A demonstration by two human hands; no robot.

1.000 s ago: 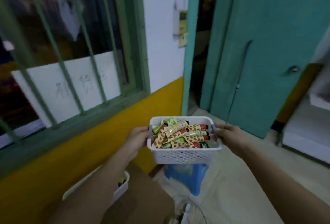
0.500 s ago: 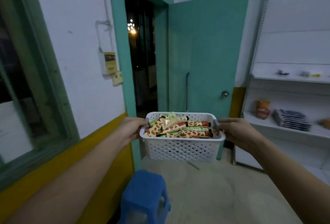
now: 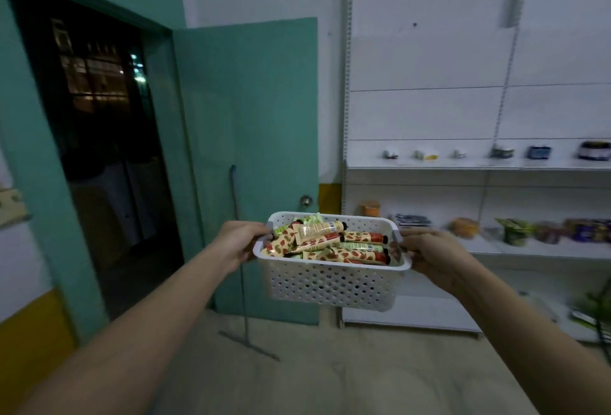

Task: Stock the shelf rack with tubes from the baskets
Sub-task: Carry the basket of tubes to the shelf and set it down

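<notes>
White wall fills the background behind a white rack [image 3: 479, 166], with a teal door [image 3: 251, 150] swung open to its left beside a dark doorway, and a bare concrete floor [image 3: 330, 375] below.

Fingers of the left hand [image 3: 238, 240] curl over the left end of the basket [image 3: 330, 282], clamped on its rim. Fingers of the right hand [image 3: 429, 254] curl round the right end, thumb on top of the rim. Both arms reach forward, and the one basket hangs in the air between the hands, in front of the rack's left end and apart from it.

It is white, perforated plastic, and holds a loose pile of tubes [image 3: 330, 242]. About ten show, though the pile hides some, so an exact count cannot be given. Most are cream with red-brown spots and dark caps; at least two are green. One cream tube lying on top carries print, too small to read.

Two shelves of the rack hold goods. On the upper shelf stand six small items [image 3: 502, 152], blurred. The lower shelf carries an orange jar [image 3: 370, 209], a dark flat stack [image 3: 413, 220], and further packets [image 3: 515, 231] to the right, about five, all blurred; no label is legible.

A thin pole [image 3: 239, 249] leans against the door, near its round knob [image 3: 306, 200].
</notes>
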